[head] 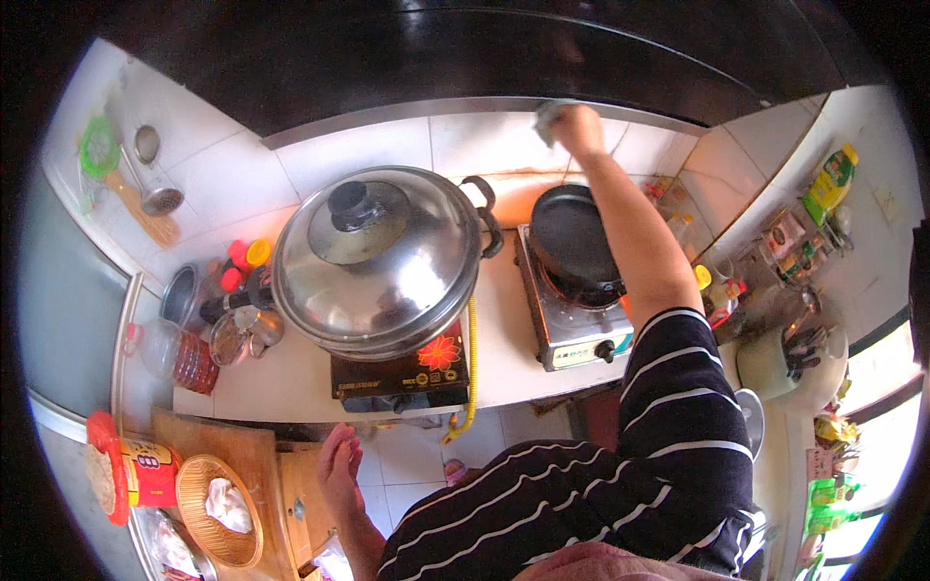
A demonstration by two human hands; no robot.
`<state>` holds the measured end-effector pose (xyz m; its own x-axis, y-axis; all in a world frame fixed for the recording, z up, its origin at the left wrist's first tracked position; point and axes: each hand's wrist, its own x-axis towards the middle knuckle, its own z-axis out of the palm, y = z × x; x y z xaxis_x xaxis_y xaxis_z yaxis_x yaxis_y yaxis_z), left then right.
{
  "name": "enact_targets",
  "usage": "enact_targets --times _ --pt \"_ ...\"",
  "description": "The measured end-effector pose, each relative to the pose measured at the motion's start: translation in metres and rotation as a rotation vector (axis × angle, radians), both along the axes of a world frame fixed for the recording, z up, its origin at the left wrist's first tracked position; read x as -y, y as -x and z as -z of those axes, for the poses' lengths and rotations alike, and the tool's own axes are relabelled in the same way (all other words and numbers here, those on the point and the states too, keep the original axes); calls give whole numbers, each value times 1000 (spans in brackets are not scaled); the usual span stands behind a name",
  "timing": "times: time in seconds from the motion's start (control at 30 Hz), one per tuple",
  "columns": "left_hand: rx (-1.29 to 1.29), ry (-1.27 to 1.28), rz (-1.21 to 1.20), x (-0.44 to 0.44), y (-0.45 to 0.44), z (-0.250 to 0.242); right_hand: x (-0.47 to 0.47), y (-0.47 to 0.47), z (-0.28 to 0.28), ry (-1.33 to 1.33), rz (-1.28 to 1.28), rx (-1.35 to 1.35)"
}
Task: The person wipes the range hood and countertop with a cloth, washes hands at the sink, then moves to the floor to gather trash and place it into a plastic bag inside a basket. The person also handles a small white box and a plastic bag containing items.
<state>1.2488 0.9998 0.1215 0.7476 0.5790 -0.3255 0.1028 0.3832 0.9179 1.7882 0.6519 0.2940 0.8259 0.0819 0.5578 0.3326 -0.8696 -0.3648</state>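
Observation:
My right hand (579,132) grips a greyish cloth (547,125), its arm stretched up over the gas stove (581,330). The cloth is slightly blurred at the lower metal edge of the black range hood (479,58), in front of the white tile wall (494,141). Whether it touches the hood or the tiles, I cannot tell. On the stove sits a black frying pan (570,225), partly behind my forearm. My left hand (340,465) hangs with nothing in it before the counter's front edge, its fingers extended, below a large lidded steel pot (429,290).
The pot stands on a black cooktop (399,381), with a yellow hose (471,378) beside it. An oil jug (192,359) and bottles crowd the left end. Utensils such as a skimmer (161,201) hang on the left wall. A wicker basket (190,501) rests on a wooden cabinet (240,436).

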Motion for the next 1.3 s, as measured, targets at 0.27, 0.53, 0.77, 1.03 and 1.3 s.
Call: enact_targets --times 0.27,0.53,0.77,1.03,1.3 --pt "-34 -5 35 42 -16 8 83 0 -41 -507 214 379" --pt "-21 30 26 74 -21 8 -44 25 -43 -573 -426 237" --pt "-76 4 -3 76 -7 9 -57 33 -39 -639 -564 162" --pt "-88 -2 -36 71 1 11 160 -9 -47 -1301 -295 450" --pt "-8 -10 57 113 -38 -8 89 9 -51 -733 -62 472"
